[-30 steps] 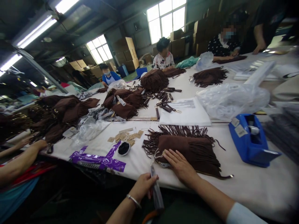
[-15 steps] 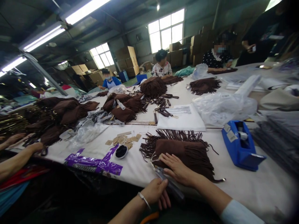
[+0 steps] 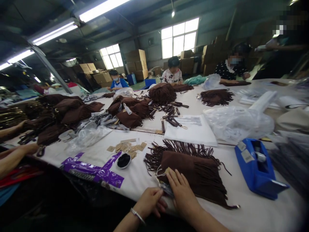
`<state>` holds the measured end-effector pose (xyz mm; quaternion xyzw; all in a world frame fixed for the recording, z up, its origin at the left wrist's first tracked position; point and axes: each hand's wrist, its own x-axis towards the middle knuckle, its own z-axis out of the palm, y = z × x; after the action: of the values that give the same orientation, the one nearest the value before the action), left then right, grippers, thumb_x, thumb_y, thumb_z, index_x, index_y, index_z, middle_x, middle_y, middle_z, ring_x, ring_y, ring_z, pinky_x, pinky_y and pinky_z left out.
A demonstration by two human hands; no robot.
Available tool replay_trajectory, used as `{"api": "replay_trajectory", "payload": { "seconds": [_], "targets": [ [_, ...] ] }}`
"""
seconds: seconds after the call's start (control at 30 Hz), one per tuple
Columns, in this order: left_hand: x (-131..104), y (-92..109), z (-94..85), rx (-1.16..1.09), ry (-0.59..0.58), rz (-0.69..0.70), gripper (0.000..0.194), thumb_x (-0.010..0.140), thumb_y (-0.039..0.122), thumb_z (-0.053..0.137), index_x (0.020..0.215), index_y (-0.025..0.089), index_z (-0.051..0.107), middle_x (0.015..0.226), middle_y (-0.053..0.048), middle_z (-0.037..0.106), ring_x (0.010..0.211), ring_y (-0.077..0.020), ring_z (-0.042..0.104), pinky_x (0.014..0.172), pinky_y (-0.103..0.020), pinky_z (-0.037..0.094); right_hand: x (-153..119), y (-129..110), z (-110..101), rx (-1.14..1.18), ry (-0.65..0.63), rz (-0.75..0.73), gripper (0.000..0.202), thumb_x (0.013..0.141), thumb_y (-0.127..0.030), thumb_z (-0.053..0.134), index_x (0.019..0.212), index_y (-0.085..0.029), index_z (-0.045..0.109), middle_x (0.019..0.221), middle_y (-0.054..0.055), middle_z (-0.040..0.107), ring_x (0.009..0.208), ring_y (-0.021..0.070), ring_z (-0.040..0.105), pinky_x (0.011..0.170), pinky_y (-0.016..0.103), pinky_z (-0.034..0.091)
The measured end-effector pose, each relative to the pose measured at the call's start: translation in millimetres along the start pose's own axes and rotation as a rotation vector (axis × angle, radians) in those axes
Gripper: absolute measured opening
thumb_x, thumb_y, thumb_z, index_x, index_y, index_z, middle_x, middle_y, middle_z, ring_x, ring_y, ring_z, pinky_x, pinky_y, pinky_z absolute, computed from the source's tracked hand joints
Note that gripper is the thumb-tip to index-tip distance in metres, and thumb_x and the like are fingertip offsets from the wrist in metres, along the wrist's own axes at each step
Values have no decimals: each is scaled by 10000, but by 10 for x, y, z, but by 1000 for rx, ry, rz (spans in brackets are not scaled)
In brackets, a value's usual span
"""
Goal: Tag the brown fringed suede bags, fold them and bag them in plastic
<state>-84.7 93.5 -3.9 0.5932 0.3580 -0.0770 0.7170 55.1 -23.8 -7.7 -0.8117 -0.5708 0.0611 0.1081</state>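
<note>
A dark brown fringed bag [image 3: 181,164] lies flat on the white table in front of me, with a white cord [image 3: 159,172] looped at its left edge. My right hand [image 3: 182,193] rests flat on the bag's lower left corner, fingers stretched out. A plastic-wrapped strap [image 3: 166,188] shows partly beneath that hand. Just left of it, at the table's edge, my left hand [image 3: 150,201] has thumb and index finger pinched together; what they grip, if anything, I cannot make out.
A blue tape dispenser [image 3: 259,170] stands at right. Left are tan paper tags [image 3: 130,146], a small bowl of black stuff [image 3: 124,160] and purple tape [image 3: 96,170]. Brown bags [image 3: 127,114], loose straps [image 3: 173,119] and clear plastic [image 3: 236,122] lie behind. A co-worker's hand [image 3: 27,149] is far left.
My left hand has shifted slightly left. My right hand has turned more upright and now covers most of the plastic-wrapped strap. The view has tilted a little, moving the scene down.
</note>
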Motion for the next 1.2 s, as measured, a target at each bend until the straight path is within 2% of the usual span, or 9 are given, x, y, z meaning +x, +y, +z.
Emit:
{"api": "replay_trajectory", "payload": {
  "seconds": [0.07,0.17,0.27,0.37,0.43,0.6,0.7,1.0,1.2],
  "targets": [
    [-36,-8,-52,-165,41,-31,680,683,683,569,994,79,563,861,-162,692,697,-210,677,522,-252,512,29,47,115,-56,114,-37,767,669,-1,378,1405,-193,277,1476,16,270,1322,278,336,1062,451,389],
    [-43,20,-51,-466,-27,-41,704,728,643,573,1117,58,535,1090,-214,640,929,-264,658,746,-331,542,90,191,167,-98,186,-142,686,703,24,328,1363,-161,369,1408,26,407,1236,224,464,1001,380,473],
    [79,137,69,-705,-104,112,570,800,534,573,1144,80,547,1153,-185,620,1032,-254,618,892,-354,493,92,289,132,-105,216,-198,695,674,47,303,1338,-130,402,1350,39,485,1170,188,530,964,335,507],
    [304,322,215,-863,-31,259,382,801,399,623,1003,75,627,990,-155,688,951,-249,649,873,-345,501,-6,318,104,-115,263,-225,776,617,67,292,1359,-147,366,1339,32,497,1157,173,541,950,325,517],
    [447,437,251,-953,22,232,322,766,355,655,911,68,651,859,-143,709,860,-265,672,808,-359,529,-99,332,106,-133,288,-253,783,629,62,297,1373,-176,341,1305,23,533,1125,161,565,935,312,524],
    [647,569,88,-1088,-121,43,399,756,405,629,979,75,656,833,-139,715,821,-293,679,760,-423,550,-210,372,160,-211,290,-353,812,640,22,337,1419,-166,209,1332,33,501,1168,176,533,934,318,521],
    [737,592,-24,-1092,-128,82,438,762,413,619,1055,88,641,878,-145,715,837,-302,679,785,-448,543,-173,389,233,-250,338,-339,823,634,-9,369,1424,-116,163,1383,77,428,1226,230,476,927,365,524],
    [1136,773,-159,-1200,91,144,302,826,234,534,1037,38,625,891,-162,711,858,-283,679,841,-454,528,-121,451,389,-229,388,-309,809,592,44,338,1378,-144,323,1365,34,454,1223,210,481,922,338,520],
    [1139,790,-141,-1187,233,217,270,862,213,462,1021,57,615,914,-142,710,911,-251,670,873,-427,521,-126,456,430,-152,389,-268,819,568,44,348,1362,-155,360,1377,34,444,1263,204,435,962,341,491]
  ]
}}
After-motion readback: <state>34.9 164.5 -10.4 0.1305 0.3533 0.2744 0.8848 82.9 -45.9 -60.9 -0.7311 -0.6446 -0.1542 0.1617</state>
